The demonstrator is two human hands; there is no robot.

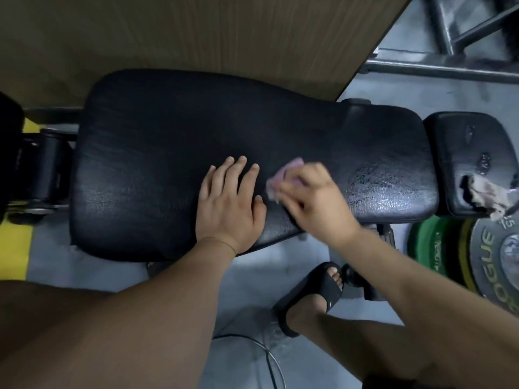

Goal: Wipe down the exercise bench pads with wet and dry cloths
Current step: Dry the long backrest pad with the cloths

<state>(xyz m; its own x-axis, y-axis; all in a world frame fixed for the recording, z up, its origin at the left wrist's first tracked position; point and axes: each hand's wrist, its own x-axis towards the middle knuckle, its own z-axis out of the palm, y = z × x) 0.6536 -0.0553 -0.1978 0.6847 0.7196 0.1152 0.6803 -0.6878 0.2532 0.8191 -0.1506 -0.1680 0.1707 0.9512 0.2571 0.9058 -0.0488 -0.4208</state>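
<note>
A long black bench pad [157,153] fills the middle of the view, with a wet, shiny patch [384,186] toward its right end. My left hand [229,204] lies flat on the pad near its front edge, fingers straight. Just to its right, my right hand [314,197] grips a pink cloth [283,175] against the pad and is blurred by motion. A smaller black pad [466,153] sits at the far right. A crumpled whitish cloth [487,193] lies on its front part.
Weight plates [483,254], green and grey, lean by the small pad at the right. A wooden panel [196,37] lies behind the bench, metal frame bars [449,68] at the top right. My sandalled foot [317,296] stands on the grey floor below the bench.
</note>
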